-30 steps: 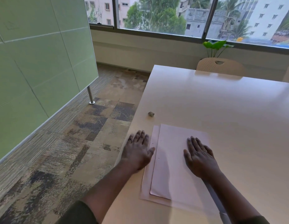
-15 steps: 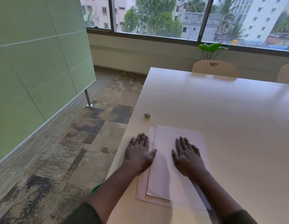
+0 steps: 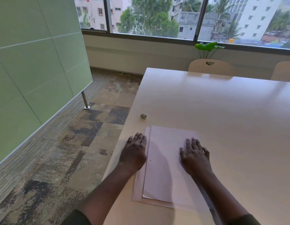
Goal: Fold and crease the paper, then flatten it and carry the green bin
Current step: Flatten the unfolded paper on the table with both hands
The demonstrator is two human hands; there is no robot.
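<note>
A folded pale pink paper (image 3: 163, 168) lies flat near the front left corner of the white table (image 3: 222, 119), its upper layer slightly offset from the lower one. My left hand (image 3: 134, 153) rests palm down on the paper's left edge, partly on the table. My right hand (image 3: 195, 156) presses flat on the paper's right side, fingers spread. Neither hand holds anything. No green bin is in view.
A small grey eraser-like object (image 3: 143, 116) sits on the table beyond the paper. Two beige chairs (image 3: 210, 67) stand at the far side with a plant (image 3: 207, 47) behind them. A green glass partition (image 3: 35, 62) stands over the carpet on the left.
My right hand slid left across the paper toward the left hand, then back to the right side. The left hand stayed on the left edge.
</note>
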